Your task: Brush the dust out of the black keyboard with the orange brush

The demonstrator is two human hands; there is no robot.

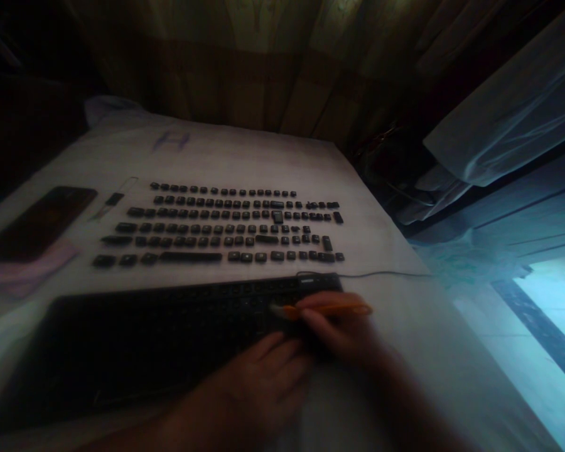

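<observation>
A black keyboard [136, 339] with its keycaps off lies along the table's near side. My right hand [341, 329] is closed around a small brush [355, 309] with an orange handle, its pale bristles pointing left at the right part of the keyboard. Stretched out low over the keyboard's near right edge, my left hand [263, 386] holds nothing visible, its fingertips close to the brush. Beyond the keyboard, loose black keycaps [204, 241] are laid out in several rows like a keyboard layout.
On the left lie a dark phone [42, 220], a pink cloth [32, 270] and a keycap puller [115, 199] with a wire loop. The keyboard's cable [386, 273] runs off right across the white table cover [245, 154]. A curtain [245, 81] hangs behind.
</observation>
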